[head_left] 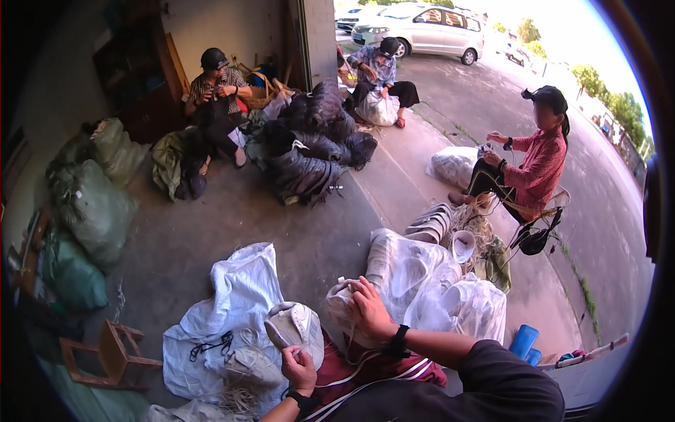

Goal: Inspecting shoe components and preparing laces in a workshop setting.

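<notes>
My left hand (299, 367) is closed on the heel end of a white shoe (295, 325), held up over my lap. Just to the right, my right hand (368, 309), with a black band at the wrist, presses down on a second white shoe (339, 304) and grips it. White laces (351, 376) trail from the shoes across my red-striped lap. The two shoes sit side by side, a small gap between them.
A white sack (235, 299) with loose laces lies on the left, clear bags of white shoes (429, 278) on the right. A wooden stool (112, 355), green sacks (91, 207), a black pile (309, 151) and three seated people ring the concrete floor. Blue object (524, 341) lower right.
</notes>
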Demonstrator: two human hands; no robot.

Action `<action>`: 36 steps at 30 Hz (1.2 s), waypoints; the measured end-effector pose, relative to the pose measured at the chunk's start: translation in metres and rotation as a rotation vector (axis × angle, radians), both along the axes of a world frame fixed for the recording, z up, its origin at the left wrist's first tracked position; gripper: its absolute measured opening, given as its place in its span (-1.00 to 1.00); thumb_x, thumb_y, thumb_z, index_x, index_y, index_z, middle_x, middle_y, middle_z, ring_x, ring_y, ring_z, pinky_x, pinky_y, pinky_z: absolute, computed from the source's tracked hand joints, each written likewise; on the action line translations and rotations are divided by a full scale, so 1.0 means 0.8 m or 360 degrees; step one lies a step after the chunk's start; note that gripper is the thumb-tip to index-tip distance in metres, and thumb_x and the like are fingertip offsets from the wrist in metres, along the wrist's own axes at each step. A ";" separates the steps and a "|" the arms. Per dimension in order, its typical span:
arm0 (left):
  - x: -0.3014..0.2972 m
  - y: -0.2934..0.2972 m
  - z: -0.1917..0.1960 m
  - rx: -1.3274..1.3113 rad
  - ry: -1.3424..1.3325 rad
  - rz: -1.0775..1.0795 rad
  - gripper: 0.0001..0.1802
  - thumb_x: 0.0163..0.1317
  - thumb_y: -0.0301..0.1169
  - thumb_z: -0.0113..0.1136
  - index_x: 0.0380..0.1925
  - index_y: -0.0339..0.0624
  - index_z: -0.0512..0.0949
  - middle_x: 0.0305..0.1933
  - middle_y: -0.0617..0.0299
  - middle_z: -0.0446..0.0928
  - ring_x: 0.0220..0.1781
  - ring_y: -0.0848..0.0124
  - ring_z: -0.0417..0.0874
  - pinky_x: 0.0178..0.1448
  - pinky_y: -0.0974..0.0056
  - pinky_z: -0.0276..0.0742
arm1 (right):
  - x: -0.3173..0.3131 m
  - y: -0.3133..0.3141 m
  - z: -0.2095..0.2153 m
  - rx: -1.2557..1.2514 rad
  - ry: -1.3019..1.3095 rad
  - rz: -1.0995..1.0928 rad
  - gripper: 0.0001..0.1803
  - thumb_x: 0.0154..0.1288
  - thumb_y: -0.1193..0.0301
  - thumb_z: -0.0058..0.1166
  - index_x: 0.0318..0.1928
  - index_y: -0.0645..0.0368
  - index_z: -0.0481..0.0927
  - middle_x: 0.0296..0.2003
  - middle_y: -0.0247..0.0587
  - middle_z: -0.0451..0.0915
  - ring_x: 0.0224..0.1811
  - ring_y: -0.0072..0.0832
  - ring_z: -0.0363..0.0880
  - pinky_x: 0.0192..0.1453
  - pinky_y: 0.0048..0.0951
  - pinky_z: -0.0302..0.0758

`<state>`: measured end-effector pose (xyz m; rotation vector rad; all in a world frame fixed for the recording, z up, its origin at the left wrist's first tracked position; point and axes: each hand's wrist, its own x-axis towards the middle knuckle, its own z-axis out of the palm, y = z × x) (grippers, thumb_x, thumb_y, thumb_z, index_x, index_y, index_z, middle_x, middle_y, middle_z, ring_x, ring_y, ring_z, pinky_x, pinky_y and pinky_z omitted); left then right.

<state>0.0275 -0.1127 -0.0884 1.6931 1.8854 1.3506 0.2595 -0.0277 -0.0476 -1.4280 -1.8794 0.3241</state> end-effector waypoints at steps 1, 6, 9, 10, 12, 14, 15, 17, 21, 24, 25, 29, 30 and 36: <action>0.001 0.000 0.000 0.0008 -0.0013 0.0001 -0.79 0.17 -0.32 0.14 -0.31 -0.23 0.45 -0.53 0.12 0.40 -0.54 0.24 0.43 -0.42 0.15 0.33 | 0.000 0.000 -0.001 0.0000 0.0022 0.0000 -0.82 0.34 0.40 -0.02 -0.20 0.28 0.46 0.20 -0.02 0.36 0.38 0.02 0.16 0.40 -0.05 0.12; 0.000 0.002 0.014 -0.0094 -0.0029 -0.0075 -0.77 0.17 -0.33 0.15 -0.23 -0.21 0.44 -0.45 0.04 0.48 -0.44 0.10 0.54 -0.33 0.09 0.42 | 0.004 -0.007 0.011 -0.0047 -0.0004 -0.0012 -0.84 0.33 0.43 -0.03 -0.20 0.29 0.46 0.20 0.00 0.36 0.37 0.06 0.16 0.40 -0.03 0.13; 0.006 0.003 0.019 -0.0140 -0.0080 -0.0113 -0.80 0.20 -0.37 0.14 -0.23 -0.19 0.44 -0.49 0.10 0.46 -0.52 0.21 0.51 -0.41 0.16 0.38 | 0.010 -0.016 0.018 -0.0040 0.0030 -0.0042 -0.87 0.31 0.46 -0.02 -0.25 0.29 0.46 0.20 0.03 0.36 0.37 0.09 0.16 0.40 0.00 0.12; 0.005 0.003 0.017 -0.0151 -0.0078 -0.0083 -0.80 0.20 -0.37 0.14 -0.23 -0.19 0.44 -0.49 0.10 0.46 -0.52 0.21 0.51 -0.41 0.16 0.38 | 0.011 -0.018 0.020 -0.0030 0.0037 -0.0044 -0.88 0.31 0.46 -0.02 -0.26 0.29 0.46 0.20 0.04 0.36 0.37 0.09 0.16 0.41 0.00 0.12; 0.001 0.004 0.012 -0.0093 0.0002 -0.0141 -0.80 0.20 -0.36 0.14 -0.23 -0.19 0.43 -0.51 0.11 0.44 -0.53 0.20 0.50 -0.43 0.15 0.37 | 0.011 -0.024 0.021 -0.0045 0.0039 -0.0025 -0.88 0.31 0.47 -0.01 -0.26 0.29 0.46 0.20 0.06 0.36 0.37 0.10 0.16 0.42 0.00 0.11; -0.004 0.002 0.007 -0.0159 -0.0008 -0.0102 -0.80 0.19 -0.36 0.14 -0.23 -0.18 0.43 -0.51 0.12 0.43 -0.51 0.19 0.50 -0.41 0.14 0.36 | 0.009 -0.027 0.022 -0.0055 0.0044 -0.0001 -0.89 0.31 0.47 -0.01 -0.27 0.29 0.46 0.20 0.07 0.36 0.37 0.11 0.16 0.42 0.01 0.10; -0.007 0.001 0.004 -0.0187 0.0002 -0.0116 -0.80 0.18 -0.37 0.14 -0.23 -0.18 0.43 -0.50 0.12 0.43 -0.50 0.19 0.50 -0.40 0.13 0.37 | 0.007 -0.027 0.022 -0.0057 0.0050 -0.0027 -0.89 0.30 0.48 -0.01 -0.27 0.29 0.46 0.21 0.07 0.36 0.37 0.11 0.16 0.43 0.01 0.09; -0.006 -0.003 -0.003 -0.0165 0.0035 -0.0098 -0.79 0.16 -0.38 0.15 -0.22 -0.17 0.44 -0.48 0.13 0.44 -0.48 0.19 0.51 -0.38 0.14 0.39 | 0.007 -0.027 0.021 -0.0072 0.0051 -0.0020 -0.89 0.30 0.49 -0.01 -0.28 0.31 0.46 0.23 0.07 0.34 0.39 0.11 0.14 0.44 0.02 0.07; 0.016 -0.009 0.010 -0.0073 0.0127 -0.0041 -0.82 0.17 -0.40 0.14 -0.25 -0.17 0.44 -0.54 0.16 0.41 -0.56 0.24 0.47 -0.42 0.16 0.37 | 0.020 -0.023 0.013 -0.0030 0.0098 0.0077 -0.90 0.30 0.51 -0.03 -0.28 0.33 0.46 0.24 0.06 0.34 0.39 0.12 0.12 0.43 0.02 0.08; 0.030 -0.018 0.021 -0.0035 0.0134 -0.0008 -0.83 0.17 -0.40 0.15 -0.25 -0.15 0.44 -0.55 0.14 0.41 -0.54 0.22 0.51 -0.43 0.16 0.38 | 0.026 -0.026 0.018 -0.0025 0.0123 0.0123 -0.90 0.30 0.52 -0.04 -0.29 0.33 0.46 0.24 0.06 0.34 0.39 0.13 0.13 0.43 0.02 0.08; 0.034 -0.024 0.024 -0.0051 0.0134 0.0012 -0.84 0.17 -0.40 0.15 -0.25 -0.15 0.44 -0.52 0.13 0.44 -0.52 0.21 0.55 -0.42 0.18 0.40 | 0.030 -0.028 0.018 -0.0018 0.0137 0.0130 -0.90 0.30 0.52 -0.05 -0.29 0.34 0.46 0.24 0.06 0.34 0.38 0.13 0.13 0.43 0.02 0.08; 0.045 -0.038 0.038 -0.0098 0.0134 0.0010 -0.81 0.18 -0.41 0.15 -0.22 -0.15 0.42 -0.37 0.10 0.49 -0.38 0.11 0.61 -0.33 0.12 0.48 | 0.038 -0.032 0.023 -0.0005 0.0168 0.0182 -0.90 0.31 0.53 -0.08 -0.30 0.34 0.44 0.23 0.08 0.35 0.39 0.14 0.12 0.43 0.03 0.07; 0.047 -0.043 0.040 -0.0100 0.0171 0.0008 -0.81 0.17 -0.42 0.15 -0.21 -0.15 0.42 -0.37 0.10 0.49 -0.38 0.10 0.60 -0.34 0.12 0.48 | 0.041 -0.034 0.023 0.0000 0.0172 0.0175 -0.89 0.31 0.52 -0.08 -0.30 0.35 0.44 0.23 0.08 0.35 0.39 0.15 0.12 0.43 0.03 0.07; 0.048 -0.075 0.050 -0.0109 0.0232 0.0071 -0.80 0.16 -0.43 0.14 -0.22 -0.14 0.42 -0.37 0.09 0.48 -0.40 0.10 0.59 -0.36 0.11 0.46 | 0.046 -0.041 0.020 0.0001 0.0271 0.0175 -0.86 0.33 0.52 -0.12 -0.34 0.37 0.43 0.24 0.09 0.35 0.40 0.16 0.10 0.44 0.04 0.04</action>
